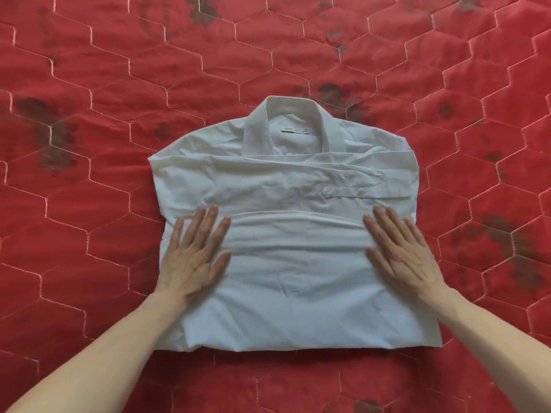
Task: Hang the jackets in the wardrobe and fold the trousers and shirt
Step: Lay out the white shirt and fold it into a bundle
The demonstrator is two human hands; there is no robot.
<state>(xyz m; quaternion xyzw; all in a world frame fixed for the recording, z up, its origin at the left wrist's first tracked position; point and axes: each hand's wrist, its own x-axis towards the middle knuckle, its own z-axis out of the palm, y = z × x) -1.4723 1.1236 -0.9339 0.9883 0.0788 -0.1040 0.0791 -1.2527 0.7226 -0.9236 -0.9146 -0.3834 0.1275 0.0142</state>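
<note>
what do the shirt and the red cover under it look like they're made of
Shirt: thin matte white woven cloth, probably cotton or a blend; it creases softly and has a stiff collar. Cover: red quilted fabric, likely padded, with pale hexagon stitching and a slight sheen.

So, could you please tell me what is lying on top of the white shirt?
Both hands press flat on the white shirt: left hand, right hand. A cuffed sleeve lies folded across it. Whatever lies beneath stays hidden.
</note>
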